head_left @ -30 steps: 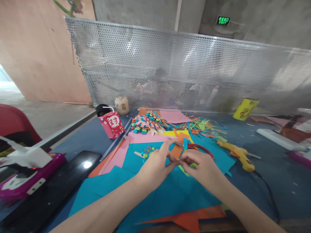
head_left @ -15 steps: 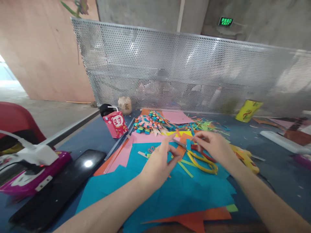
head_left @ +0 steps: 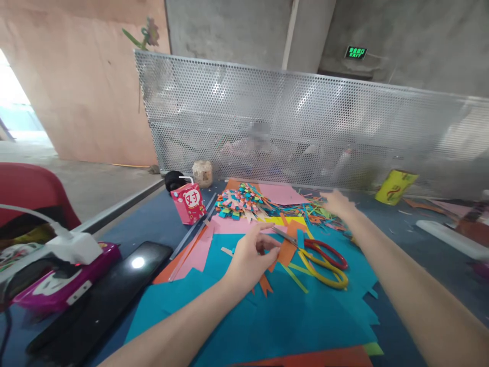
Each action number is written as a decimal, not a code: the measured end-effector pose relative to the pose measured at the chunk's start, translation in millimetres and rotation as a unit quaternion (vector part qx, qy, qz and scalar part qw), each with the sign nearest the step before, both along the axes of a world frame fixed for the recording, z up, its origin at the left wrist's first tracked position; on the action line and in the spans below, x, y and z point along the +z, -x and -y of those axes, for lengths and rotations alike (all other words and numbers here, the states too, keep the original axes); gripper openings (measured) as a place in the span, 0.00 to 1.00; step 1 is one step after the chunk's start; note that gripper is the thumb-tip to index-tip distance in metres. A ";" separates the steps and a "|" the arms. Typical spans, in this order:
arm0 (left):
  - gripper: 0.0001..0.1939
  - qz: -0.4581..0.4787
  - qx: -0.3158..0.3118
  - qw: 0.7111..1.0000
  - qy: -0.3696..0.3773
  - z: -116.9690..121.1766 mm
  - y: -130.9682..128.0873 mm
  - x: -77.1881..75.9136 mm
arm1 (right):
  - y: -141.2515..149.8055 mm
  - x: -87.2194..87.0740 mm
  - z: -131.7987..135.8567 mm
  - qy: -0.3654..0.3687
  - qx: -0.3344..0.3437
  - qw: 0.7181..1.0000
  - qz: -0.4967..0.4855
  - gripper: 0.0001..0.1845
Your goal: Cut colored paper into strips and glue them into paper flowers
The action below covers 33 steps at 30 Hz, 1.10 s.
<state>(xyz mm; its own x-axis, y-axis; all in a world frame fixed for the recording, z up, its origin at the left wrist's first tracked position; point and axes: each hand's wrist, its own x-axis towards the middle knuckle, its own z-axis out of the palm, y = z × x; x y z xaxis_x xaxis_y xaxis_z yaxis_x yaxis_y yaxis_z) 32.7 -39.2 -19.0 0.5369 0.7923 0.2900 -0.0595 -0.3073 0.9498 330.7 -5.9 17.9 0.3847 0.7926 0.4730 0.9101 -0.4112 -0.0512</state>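
Observation:
My left hand (head_left: 252, 255) is over the blue paper (head_left: 305, 326), its thumb and fingers curled into a pinch. An orange paper strip with a notched end (head_left: 266, 285) shows just below it; what the fingers hold is hidden. Scissors with red and yellow handles (head_left: 324, 265) lie right of that hand, partly open, their blades across an orange paper piece (head_left: 287, 245). My right hand (head_left: 340, 205) is farther out, over the right part of a pile of cut paper strips (head_left: 317, 213); its fingers are blurred. Left of the pile sits a cluster of fringed paper flowers (head_left: 240, 200).
A red drink carton with a straw (head_left: 189, 204), a jar (head_left: 202, 174) and a black phone (head_left: 103, 300) stand or lie on the left. Beside the phone is a purple power strip (head_left: 64, 285). A perforated metal screen (head_left: 248, 117) closes the back; a yellow can (head_left: 395, 187) stands before it.
My right hand has moved from beside the scissors forward and right to the strip pile, uncovering the red handle. My left hand stays near its place. The view has tilted up slightly.

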 end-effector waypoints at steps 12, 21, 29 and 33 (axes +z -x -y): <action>0.15 0.006 0.031 0.999 -0.024 -2.0 2.4 3.4 | 62.4 29.6 33.6 -0.076 0.154 0.971 -0.167 0.15; 0.12 0.083 0.070 0.994 -0.022 -6.3 1.5 7.1 | 155.0 10.1 76.2 0.172 0.389 0.810 -0.405 0.05; 0.10 0.119 0.117 0.986 0.001 -19.3 6.3 12.5 | 139.4 -9.9 60.3 0.061 0.272 0.944 -0.177 0.13; 0.09 0.120 0.127 0.985 0.000 -22.0 7.3 15.1 | 132.8 -15.2 57.2 0.056 0.272 0.950 -0.140 0.14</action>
